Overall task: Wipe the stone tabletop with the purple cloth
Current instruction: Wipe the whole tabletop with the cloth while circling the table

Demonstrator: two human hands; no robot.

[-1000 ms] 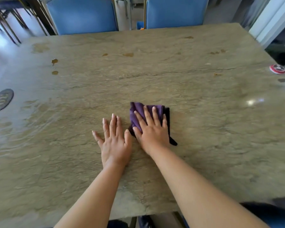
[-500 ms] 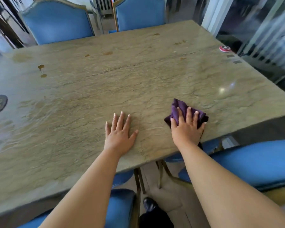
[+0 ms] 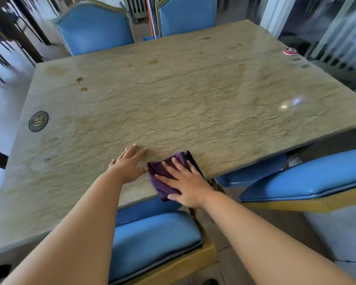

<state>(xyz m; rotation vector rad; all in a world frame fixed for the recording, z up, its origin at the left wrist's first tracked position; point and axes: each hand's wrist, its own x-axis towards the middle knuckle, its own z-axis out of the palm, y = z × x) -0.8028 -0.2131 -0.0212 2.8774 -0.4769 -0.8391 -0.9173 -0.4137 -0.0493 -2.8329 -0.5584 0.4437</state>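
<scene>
The stone tabletop (image 3: 173, 103) is greenish-beige and veined, with several brown stains near its far left part. A folded purple cloth (image 3: 161, 178) lies at the table's near edge, partly hanging over it. My right hand (image 3: 186, 183) presses flat on the cloth with fingers spread. My left hand (image 3: 129, 163) rests flat on the bare stone just left of the cloth, its thumb side almost touching the cloth.
A dark round plaque marked 30 (image 3: 38, 121) sits near the left edge. A red-and-white disc (image 3: 289, 51) lies at the far right corner. Blue padded chairs stand at the far side (image 3: 94, 29), below me (image 3: 152, 239) and to the right (image 3: 308, 177).
My right hand slid the cloth left along the near edge, ending beside my left hand. The left hand stayed flat on the stone. The camera view shifted.
</scene>
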